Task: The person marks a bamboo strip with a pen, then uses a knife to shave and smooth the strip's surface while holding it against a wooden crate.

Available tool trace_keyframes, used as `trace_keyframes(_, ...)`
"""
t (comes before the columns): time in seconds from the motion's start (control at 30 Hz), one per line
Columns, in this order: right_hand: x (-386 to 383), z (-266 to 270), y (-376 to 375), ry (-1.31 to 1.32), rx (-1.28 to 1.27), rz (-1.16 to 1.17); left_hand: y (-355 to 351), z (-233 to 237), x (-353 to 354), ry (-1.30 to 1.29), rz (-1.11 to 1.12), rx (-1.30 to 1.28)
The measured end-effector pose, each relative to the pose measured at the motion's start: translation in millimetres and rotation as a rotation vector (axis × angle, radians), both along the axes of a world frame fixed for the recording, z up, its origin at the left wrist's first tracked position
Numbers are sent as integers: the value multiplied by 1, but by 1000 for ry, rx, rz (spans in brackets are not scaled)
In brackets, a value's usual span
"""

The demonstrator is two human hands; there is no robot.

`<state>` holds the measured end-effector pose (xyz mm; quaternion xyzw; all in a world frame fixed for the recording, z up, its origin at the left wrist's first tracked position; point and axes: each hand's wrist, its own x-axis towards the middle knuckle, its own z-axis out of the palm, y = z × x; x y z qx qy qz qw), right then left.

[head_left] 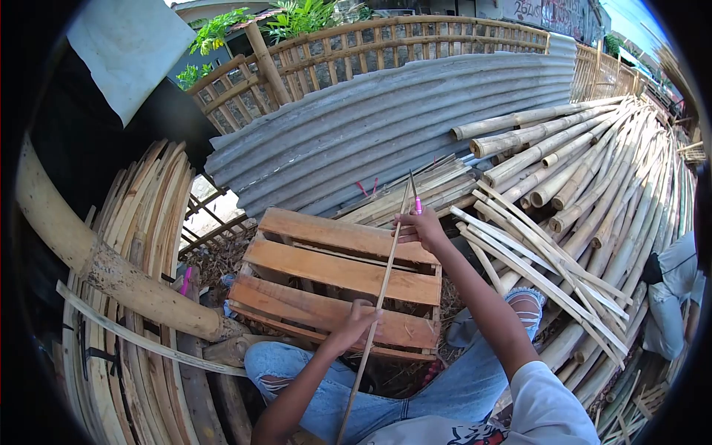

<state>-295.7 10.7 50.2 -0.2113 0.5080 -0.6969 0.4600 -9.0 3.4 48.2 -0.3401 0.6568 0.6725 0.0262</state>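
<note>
A long thin bamboo strip point(385, 283) runs from my lap up over a slatted wooden crate point(343, 267). My left hand point(354, 324) grips the strip's middle above the crate's near edge. Close to the strip's upper end is my right hand point(420, 227), its fingers wrapped round a knife point(417, 203) with a pink handle, blade pointing up. The strip passes against the fingers of my right hand. The crate lies in front of my knees, its slats facing up.
Bamboo poles point(549, 196) and pale split strips point(552, 274) are piled at right, near another person point(671, 297). A thick bamboo pole point(122, 271) crosses at left over stacked slats point(144, 215). Corrugated sheeting point(386, 126) stands behind the crate.
</note>
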Motion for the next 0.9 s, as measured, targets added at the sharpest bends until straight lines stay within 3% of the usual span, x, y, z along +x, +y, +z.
trace_keyframes(0.03,-7,8,3,16,0,-20,8,10,9,-54,-27,199)
trace_keyframes(0.23,-62,42,25,119,-22,-165,35,12,39,40,-153,553)
trace_keyframes(0.53,-99,61,83,61,-27,-273,27,38,-28,272,-229,421)
trace_keyframes(0.7,-67,48,92,-12,-129,-284,4,51,-85,267,-273,417)
trace_keyframes(0.8,-89,27,85,-8,-139,-288,1,57,-112,251,-334,384)
trace_keyframes(0.9,-100,47,92,-20,-149,-400,2,67,-136,268,-447,351)
